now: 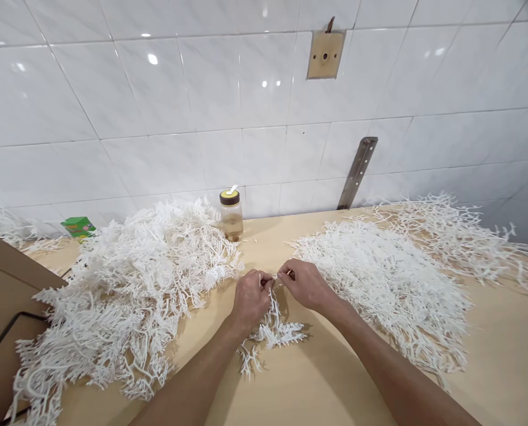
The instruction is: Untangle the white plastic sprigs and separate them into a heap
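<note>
Near the middle of the table, my left hand point(251, 299) is closed in a pinch on a white plastic branch point(276, 332), whose forked twigs hang down to the tabletop. My right hand point(305, 284) pinches at the upper end of the same branch, fingertips almost touching those of the left. The exact spot between the fingers is too small to make out. A large heap of white branches point(144, 284) lies to the left of my hands. On the right, a flatter pile of thin white branches point(392, 284) spreads close to my right forearm.
Behind the left heap stands a jar point(232, 219) with a dark-rimmed yellow lid. A green box point(78, 227) is at the far left, near a brown board point(10, 313). More loose branches point(459, 236) lie back right. A metal strip point(357, 173) leans on the tiled wall point(264, 148).
</note>
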`<state>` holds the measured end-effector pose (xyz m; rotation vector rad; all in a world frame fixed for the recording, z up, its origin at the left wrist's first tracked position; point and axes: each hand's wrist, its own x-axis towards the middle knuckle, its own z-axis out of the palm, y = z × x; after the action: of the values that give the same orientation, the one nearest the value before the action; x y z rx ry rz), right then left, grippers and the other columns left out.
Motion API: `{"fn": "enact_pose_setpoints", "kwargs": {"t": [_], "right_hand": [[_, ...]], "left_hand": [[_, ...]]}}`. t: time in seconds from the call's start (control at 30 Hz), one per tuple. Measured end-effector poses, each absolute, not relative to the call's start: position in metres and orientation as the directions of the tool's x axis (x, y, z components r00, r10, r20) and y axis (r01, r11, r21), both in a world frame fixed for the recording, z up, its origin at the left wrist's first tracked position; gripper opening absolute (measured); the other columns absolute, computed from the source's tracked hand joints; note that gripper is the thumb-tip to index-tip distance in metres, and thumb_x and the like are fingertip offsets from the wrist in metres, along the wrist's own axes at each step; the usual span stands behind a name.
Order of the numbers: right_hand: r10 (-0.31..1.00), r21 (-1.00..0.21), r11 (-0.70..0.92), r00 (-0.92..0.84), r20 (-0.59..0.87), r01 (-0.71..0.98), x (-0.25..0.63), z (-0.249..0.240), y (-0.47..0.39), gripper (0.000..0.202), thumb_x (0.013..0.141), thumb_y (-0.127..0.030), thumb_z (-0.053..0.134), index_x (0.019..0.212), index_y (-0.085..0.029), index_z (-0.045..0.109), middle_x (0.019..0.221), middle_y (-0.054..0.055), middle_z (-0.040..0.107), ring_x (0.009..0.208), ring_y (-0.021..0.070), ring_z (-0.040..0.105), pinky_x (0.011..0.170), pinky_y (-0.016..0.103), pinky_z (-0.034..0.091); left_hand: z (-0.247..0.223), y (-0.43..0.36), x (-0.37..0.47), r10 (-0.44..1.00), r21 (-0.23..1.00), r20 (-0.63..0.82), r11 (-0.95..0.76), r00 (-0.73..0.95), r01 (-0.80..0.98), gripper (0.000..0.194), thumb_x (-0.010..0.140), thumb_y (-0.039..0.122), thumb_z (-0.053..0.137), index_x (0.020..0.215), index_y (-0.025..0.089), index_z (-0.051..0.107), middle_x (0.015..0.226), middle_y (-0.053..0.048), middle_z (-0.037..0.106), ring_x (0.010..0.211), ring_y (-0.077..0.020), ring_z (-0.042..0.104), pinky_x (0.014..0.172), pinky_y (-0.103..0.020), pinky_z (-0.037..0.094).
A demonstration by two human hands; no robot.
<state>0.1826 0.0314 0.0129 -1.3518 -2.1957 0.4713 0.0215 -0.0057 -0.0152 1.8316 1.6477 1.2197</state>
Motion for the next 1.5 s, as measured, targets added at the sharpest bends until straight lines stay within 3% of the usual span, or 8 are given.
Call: {"fn": "enact_pose_setpoints", "kwargs": {"t": [0.17, 0.27, 0.53, 0.6, 0.73, 1.0, 1.37, 1.5], "right_hand": [[0.844, -0.275, 0.515, -0.426, 0.326, 0.812, 0.171, 0.003, 0.028, 0.02, 0.089, -0.01, 0.048, 0.076, -0.016, 0.062, 0.082, 0.007, 0.064, 0.072, 0.0155, 0.057, 0.061, 0.026, 0.035], [0.843, -0.211, 0.491, -0.399, 0.361, 0.845, 0.169, -0.003, 0.034, 0.02, 0.088, -0.007, 0.046, 0.078, -0.015, 0.06, 0.083, 0.009, 0.062, 0.067, 0.0151, 0.054, 0.056, 0.026, 0.033], [0.85, -0.536, 0.294, 0.04, 0.525, 0.792, 0.202, -0.007, 0.059, 0.019, 0.079, -0.01, 0.048, 0.089, -0.015, 0.062, 0.093, 0.011, 0.065, 0.071, 0.018, 0.058, 0.071, 0.032, 0.045], [0.902, -0.651, 0.299, 0.016, 0.431, 0.698, 0.202, 0.001, 0.055, 0.02, 0.081, -0.018, 0.05, 0.094, -0.015, 0.065, 0.093, 0.009, 0.067, 0.063, 0.0156, 0.057, 0.069, 0.031, 0.047], [0.946, -0.827, 0.277, -0.289, 0.146, 0.489, 0.191, 0.021, 0.038, 0.033, 0.087, -0.045, 0.05, 0.093, -0.019, 0.07, 0.074, 0.002, 0.068, 0.047, 0.0119, 0.053, 0.051, 0.026, 0.043], [0.936, -0.777, 0.32, -0.308, 0.171, 0.542, 0.181, 0.023, 0.031, 0.026, 0.082, -0.037, 0.055, 0.082, -0.019, 0.073, 0.075, 0.003, 0.071, 0.063, 0.0157, 0.062, 0.06, 0.026, 0.046], [0.94, -0.922, 0.171, -0.338, 0.047, 0.347, 0.18, 0.023, 0.03, 0.028, 0.082, -0.044, 0.058, 0.082, -0.018, 0.069, 0.053, -0.004, 0.055, 0.039, 0.0105, 0.051, 0.042, 0.022, 0.038], [0.935, -0.906, 0.224, -0.342, 0.095, 0.358, 0.179, 0.024, 0.028, 0.025, 0.082, -0.04, 0.059, 0.086, -0.018, 0.07, 0.062, -0.002, 0.061, 0.043, 0.0106, 0.052, 0.044, 0.023, 0.041]], "left_hand": [[-0.014, -0.003, 0.017, 0.973, 0.777, 0.233, -0.189, 0.006, 0.601, 0.015, 0.076, 0.012, 0.057, 0.072, 0.018, 0.07, 0.072, -0.004, 0.068, 0.066, -0.0162, 0.058, 0.063, -0.028, 0.04], [-0.014, -0.001, 0.016, 0.991, 0.854, 0.135, -0.111, -0.01, 0.508, 0.014, 0.074, 0.011, 0.057, 0.07, 0.017, 0.069, 0.067, -0.002, 0.067, 0.061, -0.0146, 0.056, 0.059, -0.026, 0.039], [-0.009, 0.0, 0.015, 0.994, 0.988, 0.092, -0.083, -0.06, 0.129, 0.023, 0.073, 0.038, 0.07, 0.074, 0.015, 0.07, 0.061, 0.0, 0.061, 0.054, -0.0103, 0.047, 0.055, -0.024, 0.035], [-0.009, 0.002, 0.013, 0.993, 0.995, 0.095, -0.092, -0.075, 0.05, 0.025, 0.073, 0.039, 0.072, 0.075, 0.014, 0.07, 0.063, 0.0, 0.062, 0.056, -0.0104, 0.048, 0.056, -0.024, 0.037], [-0.008, 0.003, 0.012, 0.995, 0.997, 0.074, -0.076, -0.068, -0.018, 0.026, 0.072, 0.039, 0.073, 0.075, 0.014, 0.069, 0.066, -0.002, 0.064, 0.059, -0.0115, 0.052, 0.059, -0.025, 0.041], [-0.005, -0.001, 0.018, 0.993, 0.996, 0.081, -0.078, -0.08, 0.045, 0.025, 0.072, 0.038, 0.072, 0.073, 0.013, 0.07, 0.065, -0.002, 0.064, 0.059, -0.0118, 0.052, 0.059, -0.024, 0.04], [0.014, -0.002, 0.006, 0.992, 0.98, -0.119, 0.122, 0.027, -0.156, 0.039, 0.059, 0.046, 0.082, 0.074, 0.013, 0.068, 0.058, 0.001, 0.056, 0.049, -0.0077, 0.044, 0.05, -0.022, 0.034], [0.02, -0.004, 0.004, 0.985, 0.97, -0.154, 0.165, 0.077, -0.176, 0.042, 0.056, 0.047, 0.084, 0.071, 0.012, 0.068, 0.055, 0.001, 0.054, 0.047, -0.0066, 0.041, 0.048, -0.022, 0.031]]}}
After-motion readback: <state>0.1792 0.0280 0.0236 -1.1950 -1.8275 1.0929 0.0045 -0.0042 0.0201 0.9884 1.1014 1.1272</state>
